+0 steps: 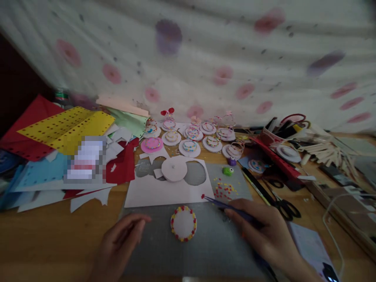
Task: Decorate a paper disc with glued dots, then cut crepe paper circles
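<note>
My right hand [261,227] grips a pair of dark blue tweezers [217,202], with a tiny red paper piece at their tips over the edge of a white sheet [167,196]. Left of it, a round white disc [183,223] lies on the grey cutting mat [158,258], its rim ringed with small red and yellow pieces. My left hand [125,239] hovers beside the disc, thumb and forefinger slightly apart, with nothing seen in it. Loose red and yellow bits [225,190] are scattered on the mat beyond the tweezers.
Several decorated white discs [189,147] stand in rows at the back. Coloured paper [67,125] and a phone-like blurred screen [85,160] lie at left. Black scissors [283,205], wooden sticks [331,150] and a white cable [326,215] are at right. A plain round disc [174,169] sits on the cut sheet.
</note>
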The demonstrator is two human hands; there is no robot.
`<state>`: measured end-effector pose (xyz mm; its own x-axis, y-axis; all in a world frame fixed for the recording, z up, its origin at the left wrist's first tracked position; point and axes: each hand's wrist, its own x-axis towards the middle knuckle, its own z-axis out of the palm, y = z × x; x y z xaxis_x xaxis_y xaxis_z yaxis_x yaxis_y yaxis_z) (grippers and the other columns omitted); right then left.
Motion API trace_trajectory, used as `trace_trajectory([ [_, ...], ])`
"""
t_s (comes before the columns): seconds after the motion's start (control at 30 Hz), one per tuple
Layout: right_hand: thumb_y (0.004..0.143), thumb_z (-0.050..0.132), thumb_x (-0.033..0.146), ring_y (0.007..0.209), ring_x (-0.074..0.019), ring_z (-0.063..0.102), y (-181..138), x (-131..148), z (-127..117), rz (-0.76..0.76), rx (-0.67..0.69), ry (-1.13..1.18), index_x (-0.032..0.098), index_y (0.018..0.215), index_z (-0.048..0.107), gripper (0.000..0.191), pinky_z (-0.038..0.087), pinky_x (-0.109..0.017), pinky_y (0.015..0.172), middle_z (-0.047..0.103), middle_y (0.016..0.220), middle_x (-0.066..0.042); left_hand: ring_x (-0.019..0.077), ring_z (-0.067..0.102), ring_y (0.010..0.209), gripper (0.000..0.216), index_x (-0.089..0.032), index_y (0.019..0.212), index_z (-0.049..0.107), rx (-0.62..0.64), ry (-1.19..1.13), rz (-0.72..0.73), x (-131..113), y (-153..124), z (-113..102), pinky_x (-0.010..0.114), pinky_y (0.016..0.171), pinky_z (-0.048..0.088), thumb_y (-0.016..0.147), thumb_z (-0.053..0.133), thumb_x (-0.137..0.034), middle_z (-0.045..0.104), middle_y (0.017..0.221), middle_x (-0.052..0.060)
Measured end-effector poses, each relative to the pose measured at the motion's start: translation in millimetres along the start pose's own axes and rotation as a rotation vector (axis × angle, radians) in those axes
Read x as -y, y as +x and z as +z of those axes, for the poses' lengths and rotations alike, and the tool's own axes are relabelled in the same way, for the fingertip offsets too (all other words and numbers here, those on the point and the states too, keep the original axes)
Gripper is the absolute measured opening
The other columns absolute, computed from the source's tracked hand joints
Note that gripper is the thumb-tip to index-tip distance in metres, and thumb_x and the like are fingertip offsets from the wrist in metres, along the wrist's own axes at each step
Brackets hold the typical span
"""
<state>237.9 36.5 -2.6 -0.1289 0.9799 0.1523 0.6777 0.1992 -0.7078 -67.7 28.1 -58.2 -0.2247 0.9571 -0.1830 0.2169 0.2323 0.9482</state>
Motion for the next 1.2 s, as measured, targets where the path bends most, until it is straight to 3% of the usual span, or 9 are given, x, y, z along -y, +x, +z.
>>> trace_trajectory([
  [0.1, 0.091, 0.056, 0.033, 0.059, -0.0178, 0.070, -5, 21, 8, -0.146, -0.083, -0.064, 0.023, 0.080, 0.073, 0.023, 0.050, -0.021, 0.049, 0.075, 0.072, -0.003, 0.0137, 0.058, 0.062, 0.022, -0.023, 0.086, 0.074, 0.231, 0.042, 0.137, -34, 3, 15, 0.020, 0.057, 0.048, 0.083, 0.062, -0.041, 0.064, 0.068, 0.000],
  [0.2, 0.088, 0.061, 0.035, 0.062, -0.0190, 0.072, -6, 35, 17, -0.301, -0.234, -0.097, 0.024, 0.084, 0.074, 0.017, 0.055, -0.021, 0.053, 0.077, 0.075, -0.004, 0.0147, 0.062, 0.074, 0.017, -0.025, 0.094, 0.073, 0.370, 0.050, 0.251, -57, 4, 24, 0.021, 0.067, 0.051, 0.086, 0.059, -0.031, 0.068, 0.082, 0.002],
  [0.37, 0.088, 0.062, 0.032, 0.052, -0.0162, 0.069, -7, 51, 31, -0.400, -0.256, 0.002, 0.023, 0.083, 0.072, 0.015, 0.051, -0.018, 0.045, 0.075, 0.067, -0.003, 0.0099, 0.058, 0.063, 0.023, -0.028, 0.097, 0.072, 0.366, -0.042, 0.367, -64, -9, 24, 0.016, 0.059, 0.048, 0.081, 0.062, -0.015, 0.065, 0.079, -0.002],
  [0.47, 0.087, 0.063, 0.039, 0.046, -0.0158, 0.065, -8, 59, 38, -0.258, -0.259, 0.064, 0.024, 0.079, 0.073, 0.020, 0.049, -0.020, 0.041, 0.074, 0.064, -0.002, 0.0099, 0.056, 0.060, 0.021, -0.027, 0.097, 0.073, 0.322, -0.097, 0.410, -60, -17, 18, 0.016, 0.055, 0.048, 0.082, 0.062, -0.017, 0.067, 0.079, 0.000],
  [0.6, 0.084, 0.062, 0.046, 0.040, -0.0166, 0.057, -8, 63, 41, -0.108, -0.100, 0.114, 0.026, 0.069, 0.073, 0.028, 0.040, -0.024, 0.034, 0.068, 0.055, -0.003, 0.0134, 0.058, 0.060, 0.012, -0.025, 0.089, 0.075, 0.273, -0.092, 0.363, -56, -18, 12, 0.020, 0.055, 0.049, 0.083, 0.065, -0.026, 0.067, 0.073, 0.002],
  [0.8, 0.076, 0.068, 0.052, 0.058, -0.0190, 0.053, -8, 66, 38, 0.235, 0.063, 0.248, 0.024, 0.070, 0.073, 0.028, 0.042, -0.027, 0.052, 0.061, 0.061, -0.003, 0.0164, 0.058, 0.062, 0.016, -0.023, 0.081, 0.076, 0.286, -0.119, 0.264, -54, -11, 11, 0.023, 0.054, 0.048, 0.080, 0.065, -0.036, 0.066, 0.070, 0.004],
  [1.03, 0.073, 0.065, 0.067, 0.047, -0.0080, 0.017, 5, 74, 40, 0.503, 0.364, 0.698, 0.019, 0.066, 0.064, 0.049, 0.013, -0.025, 0.047, 0.025, 0.050, 0.007, 0.0084, 0.040, 0.044, 0.020, -0.019, 0.059, 0.061, 0.320, -0.276, 0.037, -56, -4, 17, 0.019, 0.042, 0.034, 0.072, 0.064, -0.033, 0.052, 0.052, -0.003],
  [1.2, 0.075, 0.065, 0.066, 0.048, -0.0084, 0.021, 5, 68, 40, 0.518, 0.245, 0.858, 0.020, 0.069, 0.055, 0.048, 0.014, -0.024, 0.047, 0.029, 0.053, 0.007, 0.0088, 0.041, 0.048, 0.019, -0.018, 0.057, 0.059, 0.300, -0.280, 0.026, -54, 2, 20, 0.019, 0.044, 0.032, 0.070, 0.065, -0.030, 0.050, 0.053, -0.003],
])
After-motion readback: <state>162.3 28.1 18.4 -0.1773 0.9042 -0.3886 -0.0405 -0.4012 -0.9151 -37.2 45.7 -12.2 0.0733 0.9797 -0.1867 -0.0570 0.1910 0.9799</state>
